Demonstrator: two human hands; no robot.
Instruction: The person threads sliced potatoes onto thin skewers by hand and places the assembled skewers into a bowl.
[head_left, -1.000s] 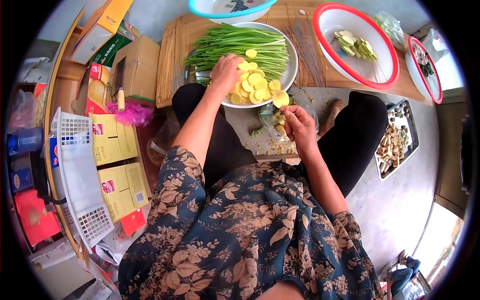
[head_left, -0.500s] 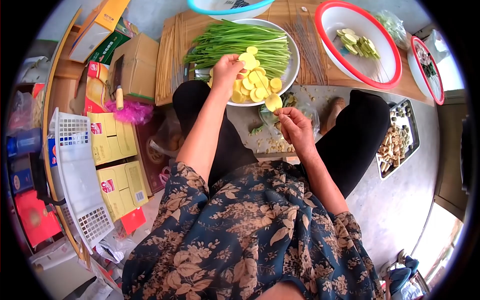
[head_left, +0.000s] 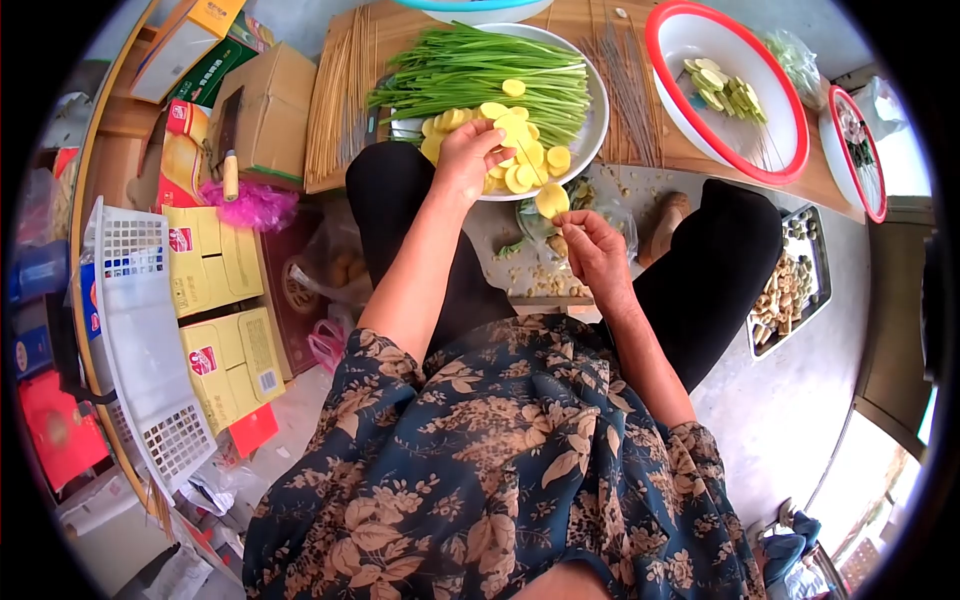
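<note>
I see the left hand pinch one yellow slice; the right hand pinches another slice low. Light pressure should avoid cracking.

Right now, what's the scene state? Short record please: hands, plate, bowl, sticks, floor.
left_hand: left hand, pinching a yellow slice above the plate
right_hand: right hand, pinched at the lower edge of a second slice; stick hard to make out
plate: white plate, green stalks with loose yellow slices nearer the person
bowl: red-rimmed bowl, cut pieces inside
sticks: thin sticks on the table, both sides of plate
floor: tray, mixed pieces
</note>
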